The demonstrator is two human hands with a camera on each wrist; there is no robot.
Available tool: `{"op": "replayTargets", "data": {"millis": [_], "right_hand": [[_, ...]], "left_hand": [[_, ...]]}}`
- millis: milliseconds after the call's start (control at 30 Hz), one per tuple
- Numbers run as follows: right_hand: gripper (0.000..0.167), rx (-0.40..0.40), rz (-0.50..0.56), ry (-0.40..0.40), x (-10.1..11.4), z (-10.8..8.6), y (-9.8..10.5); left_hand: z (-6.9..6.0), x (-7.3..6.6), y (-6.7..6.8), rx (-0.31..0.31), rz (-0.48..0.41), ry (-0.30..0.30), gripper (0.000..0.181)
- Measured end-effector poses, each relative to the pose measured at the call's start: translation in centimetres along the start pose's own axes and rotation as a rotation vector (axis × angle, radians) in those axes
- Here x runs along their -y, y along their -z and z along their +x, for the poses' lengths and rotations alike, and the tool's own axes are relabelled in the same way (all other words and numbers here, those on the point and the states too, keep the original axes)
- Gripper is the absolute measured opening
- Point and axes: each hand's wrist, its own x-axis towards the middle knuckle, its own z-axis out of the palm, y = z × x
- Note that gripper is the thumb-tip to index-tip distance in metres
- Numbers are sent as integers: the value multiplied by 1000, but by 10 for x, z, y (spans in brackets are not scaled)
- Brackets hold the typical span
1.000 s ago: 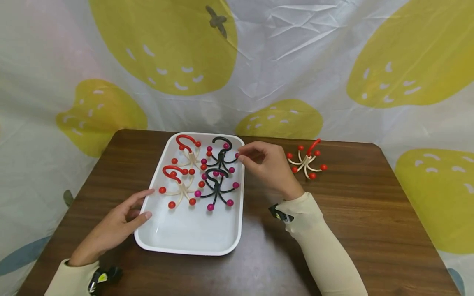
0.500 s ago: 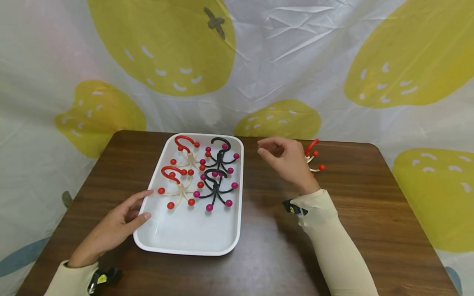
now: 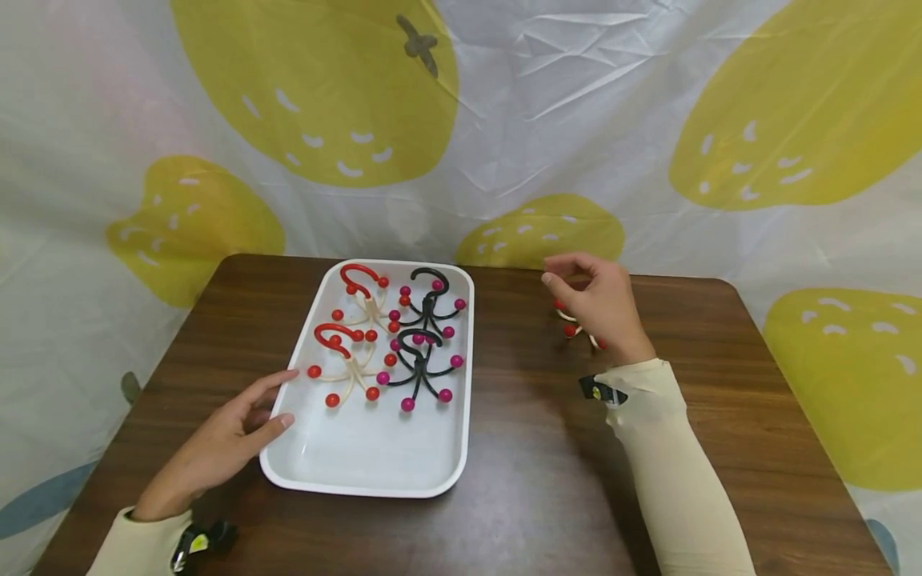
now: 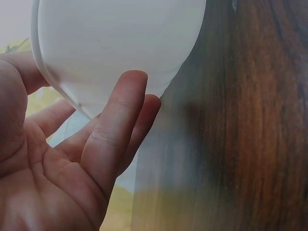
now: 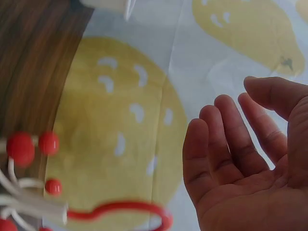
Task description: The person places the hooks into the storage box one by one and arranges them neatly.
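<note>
My left hand rests on the left rim of a white tray, its thumb tip over the edge; the left wrist view shows extended fingers along the outer wall. In the tray lie two cream claw-like massagers with red hooked handles and red ball tips, beside two black massagers with magenta balls. My right hand hovers with loosely bent fingers and holds nothing. Behind it, mostly hidden, another cream massager stands on the table; the right wrist view shows its red handle apart from the hand.
The brown wooden table extends around the tray, with more surface to the right. A white cloth with yellow fruit prints hangs close behind the table's back edge.
My right hand has left the tray's right rim and moved rightward, now partly covering the massager on the table. The left hand and the tray's contents stay put.
</note>
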Motion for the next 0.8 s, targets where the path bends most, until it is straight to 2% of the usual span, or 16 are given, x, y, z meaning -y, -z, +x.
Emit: {"op": "replayTargets", "data": {"millis": [233,467,700,800], "right_hand": [[22,-76,-62,-41,-18,0,26],[23,-139,-65,-23,-32,-3,45],[28,-132,-85,-58,-44,-3,53],[32,-103,-105,-77,-52,-1,54]], "left_hand": [[2,1,-1,6,5,28,66],[2,1,-1,-1,-7,-14,65],[1,3,0,-3,-12,-7,65],[2,4,-2,2,-19,-2,66]]}}
